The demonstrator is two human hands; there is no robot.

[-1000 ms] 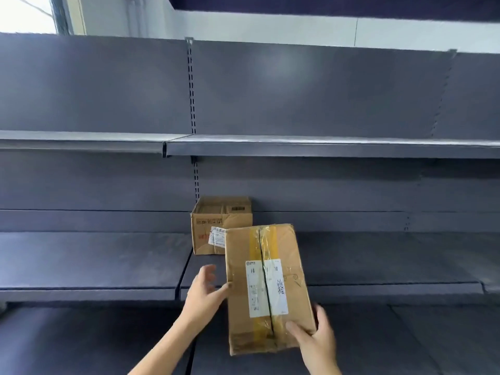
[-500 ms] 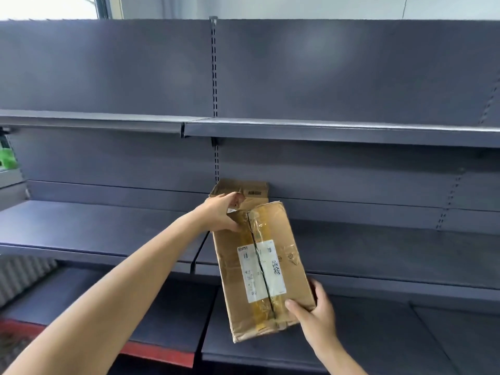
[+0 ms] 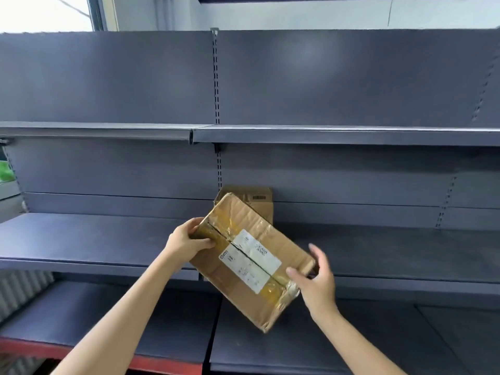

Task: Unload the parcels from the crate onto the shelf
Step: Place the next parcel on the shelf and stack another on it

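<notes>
A long cardboard parcel (image 3: 251, 261) with yellow tape and a white label hangs tilted in front of the middle shelf (image 3: 378, 255). My left hand (image 3: 186, 240) grips its upper left end. My right hand (image 3: 316, 280) touches its lower right end, thumb on top and fingers spread past the corner. Behind it a smaller cardboard box (image 3: 255, 200) stands on the middle shelf against the back panel, mostly hidden by the held parcel. The crate is out of view.
Dark grey metal shelving fills the view: an upper shelf (image 3: 324, 133), the middle one, and a bottom shelf (image 3: 351, 334) with a red base edge (image 3: 81, 350) at the lower left. A slotted upright (image 3: 216, 77) splits two bays.
The parcel has turned from nearly upright to slanting down to the right. My left hand slid to its upper left end, and my right hand loosened at the lower right corner.
</notes>
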